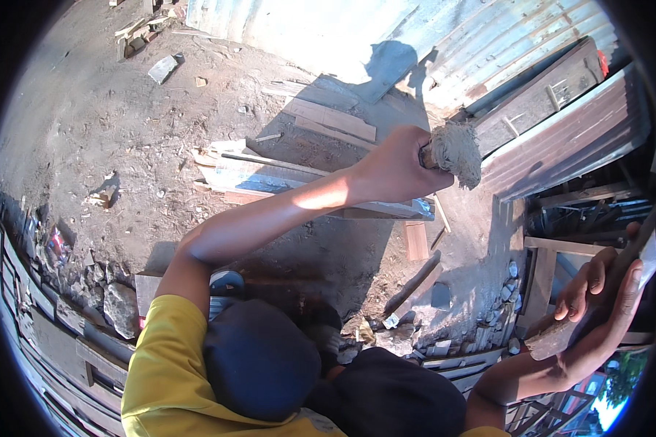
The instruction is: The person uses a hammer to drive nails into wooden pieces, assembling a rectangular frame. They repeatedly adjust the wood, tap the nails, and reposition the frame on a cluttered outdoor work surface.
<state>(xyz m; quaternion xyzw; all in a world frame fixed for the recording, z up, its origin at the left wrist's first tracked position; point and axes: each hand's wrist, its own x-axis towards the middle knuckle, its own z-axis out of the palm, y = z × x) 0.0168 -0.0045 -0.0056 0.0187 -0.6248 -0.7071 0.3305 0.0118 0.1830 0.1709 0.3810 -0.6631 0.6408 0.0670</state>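
1. The left hand point(393, 171) is extended forward at arm's length, its fingers wrapped tight around the handle of a trowel point(455, 151). The blade carries a lump of wet grey mortar point(465, 156) and sits close to the corrugated metal wall point(488, 44).
2. The right hand point(598, 288) is at the right edge of the view, its fingers curled around a flat wooden board point(561, 336) gripped from both faces.
3. Handling judgement: the mortar looks soft, heavy for its size and liable to slide off if the blade tilts. The handle is the only clean place to grip; the blade should be kept level.
4. The board appears stiff and light; a hold near its middle would balance it.
5. Edges: the wall sheets and the dark timber frame point(539, 95) beside the trowel present hard edges.
6. Open room: bare dirt ground point(87, 109) lies well below, strewn with planks point(328, 120) and stones point(120, 306).
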